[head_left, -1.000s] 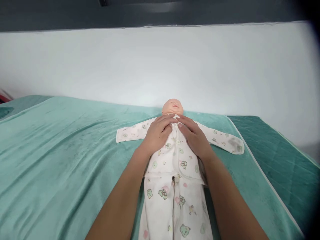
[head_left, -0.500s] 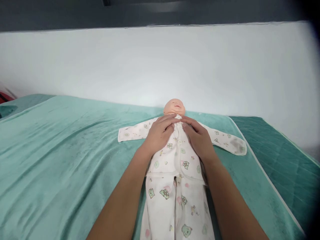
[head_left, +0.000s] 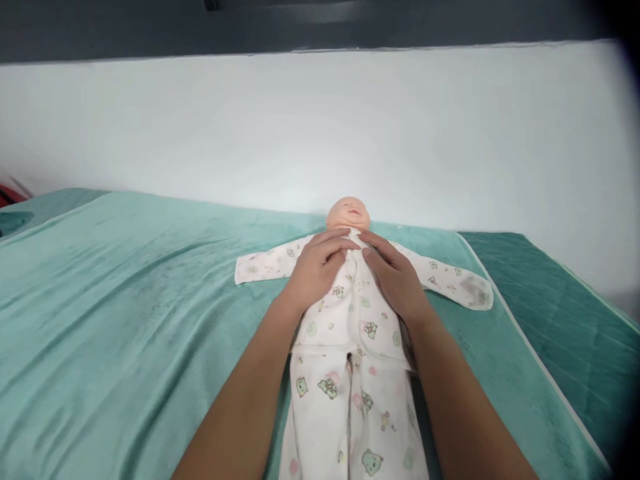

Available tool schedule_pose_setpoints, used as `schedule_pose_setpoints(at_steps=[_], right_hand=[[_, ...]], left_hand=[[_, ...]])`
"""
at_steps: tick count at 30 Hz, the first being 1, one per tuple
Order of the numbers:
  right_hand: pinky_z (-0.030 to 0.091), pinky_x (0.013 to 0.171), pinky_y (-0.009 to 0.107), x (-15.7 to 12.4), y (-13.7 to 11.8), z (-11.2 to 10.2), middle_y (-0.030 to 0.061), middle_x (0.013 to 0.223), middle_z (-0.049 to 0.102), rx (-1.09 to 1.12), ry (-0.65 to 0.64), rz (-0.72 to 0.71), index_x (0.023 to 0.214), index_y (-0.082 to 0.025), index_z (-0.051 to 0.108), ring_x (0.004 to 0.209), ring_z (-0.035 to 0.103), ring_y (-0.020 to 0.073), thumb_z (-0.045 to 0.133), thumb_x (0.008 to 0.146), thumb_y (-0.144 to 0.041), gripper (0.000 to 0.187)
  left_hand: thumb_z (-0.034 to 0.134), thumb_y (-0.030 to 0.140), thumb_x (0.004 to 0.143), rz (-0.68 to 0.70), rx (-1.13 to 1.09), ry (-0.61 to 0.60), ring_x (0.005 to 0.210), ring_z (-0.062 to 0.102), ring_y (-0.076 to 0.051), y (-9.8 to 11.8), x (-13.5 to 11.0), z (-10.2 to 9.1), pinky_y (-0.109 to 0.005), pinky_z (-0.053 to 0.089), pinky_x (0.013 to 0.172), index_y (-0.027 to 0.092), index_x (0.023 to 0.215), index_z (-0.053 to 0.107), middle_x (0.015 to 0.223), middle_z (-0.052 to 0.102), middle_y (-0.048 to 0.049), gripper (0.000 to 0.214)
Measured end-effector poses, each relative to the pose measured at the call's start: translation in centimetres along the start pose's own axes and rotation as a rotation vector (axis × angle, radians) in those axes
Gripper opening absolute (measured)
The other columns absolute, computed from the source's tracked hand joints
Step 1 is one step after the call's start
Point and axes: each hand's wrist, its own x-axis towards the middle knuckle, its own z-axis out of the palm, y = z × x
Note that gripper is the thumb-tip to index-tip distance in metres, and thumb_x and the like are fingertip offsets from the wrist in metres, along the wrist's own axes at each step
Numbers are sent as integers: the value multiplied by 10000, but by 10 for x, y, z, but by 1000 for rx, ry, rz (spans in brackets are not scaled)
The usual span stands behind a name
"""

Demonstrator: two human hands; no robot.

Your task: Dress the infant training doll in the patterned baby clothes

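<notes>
The doll (head_left: 353, 320) lies face up on the blanket (head_left: 165, 300), head at the edge beside the wall (head_left: 320, 133). The left hand (head_left: 317, 267) and right hand (head_left: 395, 273) rest on its chest, fingers extended, unclenched.

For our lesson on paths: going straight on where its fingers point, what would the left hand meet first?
The left hand would likely meet the right hand, just across the shirt; depth is uncertain.

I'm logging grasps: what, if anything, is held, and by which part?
Nothing appears gripped: the left hand and right hand lie open on the doll, over the chest of its printed top.
</notes>
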Motion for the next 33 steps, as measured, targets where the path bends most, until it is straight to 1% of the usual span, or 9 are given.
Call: schedule_pose_setpoints(at_steps=[5, 12, 18, 23, 28, 33], right_hand=[[323, 1163, 456, 1, 3, 0, -13, 1405, 575, 0, 8, -19, 1182, -317, 680, 1333, 484, 218, 559, 899, -372, 312], [313, 1168, 452, 3, 8, -2, -20, 1438, 541, -2, -27, -38, 1202, -328, 661, 1366, 443, 218, 586, 886, -363, 327], [310, 1169, 458, 3, 8, -3, -22, 1451, 525, 10, -51, -26, 1205, -336, 653, 1380, 424, 221, 617, 864, -386, 347], [296, 1175, 460, 4, 8, -3, -25, 1450, 524, 10, -47, -34, 1194, -333, 655, 1380, 423, 218, 594, 869, -350, 331], [288, 1180, 440, 3, 6, -3, -30, 1451, 523, 11, -39, -13, 1181, -329, 661, 1381, 421, 209, 576, 867, -311, 326], [304, 1168, 445, 3, 5, -3, -30, 1455, 518, 10, -41, 1, 1183, -332, 658, 1378, 425, 220, 582, 860, -311, 332]], left_hand=[[416, 180, 953, -11, -31, 8, 1331, 485, -185, 1, 0, 0, -418, 364, 1149, 272, 1027, 697, 1374, 588, -1, 305], [427, 175, 949, -7, -69, 14, 1324, 491, -181, 0, 0, 0, -405, 361, 1152, 262, 998, 688, 1354, 602, 1, 280], [421, 181, 954, -12, -65, 5, 1327, 490, -189, 0, 0, 0, -420, 364, 1151, 267, 1014, 696, 1355, 602, -5, 295], [425, 163, 950, 6, -71, 19, 1318, 498, -182, -1, 0, 1, -418, 369, 1150, 273, 1013, 695, 1359, 595, -2, 298], [440, 148, 934, 0, -101, 43, 1287, 524, -184, -1, 0, 1, -395, 410, 1107, 255, 976, 696, 1352, 595, -13, 281], [443, 126, 914, -28, -83, 54, 1223, 570, -198, -2, -1, 1, -412, 436, 1078, 248, 916, 715, 1287, 635, -15, 298]])
